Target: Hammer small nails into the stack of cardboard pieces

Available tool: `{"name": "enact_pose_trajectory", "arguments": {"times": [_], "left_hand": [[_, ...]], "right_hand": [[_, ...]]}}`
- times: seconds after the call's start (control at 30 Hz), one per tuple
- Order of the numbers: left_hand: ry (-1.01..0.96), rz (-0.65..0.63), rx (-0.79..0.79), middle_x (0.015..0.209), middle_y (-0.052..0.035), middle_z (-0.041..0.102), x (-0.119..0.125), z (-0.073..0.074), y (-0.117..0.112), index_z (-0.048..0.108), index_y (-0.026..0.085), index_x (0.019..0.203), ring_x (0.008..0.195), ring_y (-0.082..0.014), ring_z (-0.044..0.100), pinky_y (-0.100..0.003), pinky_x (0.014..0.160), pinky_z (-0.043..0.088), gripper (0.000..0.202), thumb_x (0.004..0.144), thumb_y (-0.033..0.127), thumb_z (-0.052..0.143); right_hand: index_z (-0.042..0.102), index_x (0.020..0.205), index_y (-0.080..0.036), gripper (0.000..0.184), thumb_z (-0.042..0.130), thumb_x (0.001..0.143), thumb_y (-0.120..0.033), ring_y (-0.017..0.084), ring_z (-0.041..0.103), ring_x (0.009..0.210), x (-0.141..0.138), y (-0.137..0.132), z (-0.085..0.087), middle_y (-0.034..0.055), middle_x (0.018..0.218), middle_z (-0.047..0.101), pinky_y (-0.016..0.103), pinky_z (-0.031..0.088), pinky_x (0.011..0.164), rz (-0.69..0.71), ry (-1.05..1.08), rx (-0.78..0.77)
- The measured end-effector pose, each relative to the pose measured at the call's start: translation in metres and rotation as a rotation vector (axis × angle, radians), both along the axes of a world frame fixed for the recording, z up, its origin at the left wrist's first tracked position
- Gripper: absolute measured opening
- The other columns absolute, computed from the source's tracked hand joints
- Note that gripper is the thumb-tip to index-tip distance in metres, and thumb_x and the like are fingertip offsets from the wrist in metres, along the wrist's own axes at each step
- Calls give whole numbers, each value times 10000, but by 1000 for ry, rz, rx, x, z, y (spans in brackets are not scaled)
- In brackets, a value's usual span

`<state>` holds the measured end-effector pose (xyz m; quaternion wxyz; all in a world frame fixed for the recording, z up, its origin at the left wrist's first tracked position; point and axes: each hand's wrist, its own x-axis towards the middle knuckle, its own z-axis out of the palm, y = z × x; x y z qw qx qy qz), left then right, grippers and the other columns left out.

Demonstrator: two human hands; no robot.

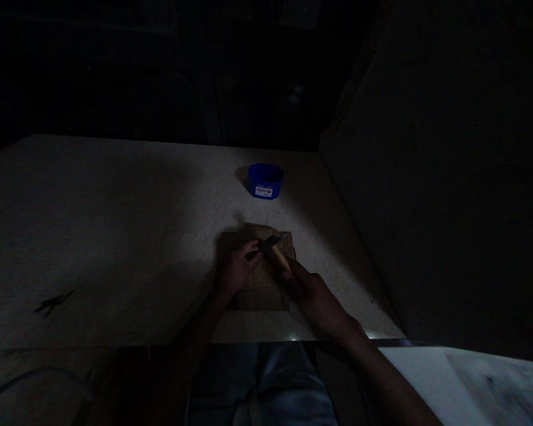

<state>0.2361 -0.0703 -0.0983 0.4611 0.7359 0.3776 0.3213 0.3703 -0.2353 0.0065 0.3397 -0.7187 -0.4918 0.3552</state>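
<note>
The scene is very dark. A flat brown perforated board (266, 284) lies on the pale table (115, 225). My left hand (236, 269) rests on the board with its fingers curled, touching a thin dark piece near the tool's tip. My right hand (313, 293) is closed round the wooden handle of a tool with a dark metal blade (273, 245), whose tip points up and left over the board.
A small blue tub (266, 180) with a label stands behind the board. A small dark object (53, 303) lies at the table's left front. A tall dark panel (448, 207) rises at the right. A white sheet (471, 378) lies lower right.
</note>
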Motion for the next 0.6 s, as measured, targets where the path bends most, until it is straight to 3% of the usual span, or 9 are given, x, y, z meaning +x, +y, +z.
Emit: {"name": "enact_pose_trajectory", "arguments": {"times": [0.27, 0.43, 0.6], "left_hand": [[-25, -39, 13, 1057, -56, 785, 1, 2, 0, 659, 241, 1162, 998, -204, 750, -366, 929, 595, 314, 852, 231, 706], [-23, -16, -50, 1004, -56, 793, 3, 8, -1, 657, 217, 1119, 965, -206, 758, -365, 900, 603, 304, 823, 182, 716], [-33, -29, -62, 1019, -56, 792, 4, 14, -1, 665, 210, 1070, 974, -206, 755, -356, 894, 603, 265, 816, 142, 699]], "right_hand": [[517, 1436, -192, 522, 379, 1031, -490, 230, 722, 807, 4, 0, 1, 77, 980, 772, 278, 504, 677, -30, -5, 52], [549, 1411, -170, 513, 396, 1029, -476, 228, 716, 757, 6, 3, -3, 77, 911, 772, 268, 495, 636, 15, -35, 24], [529, 1432, -182, 513, 396, 1026, -466, 242, 721, 764, 2, 7, -1, 85, 918, 775, 277, 501, 639, -38, -32, 60]]}}
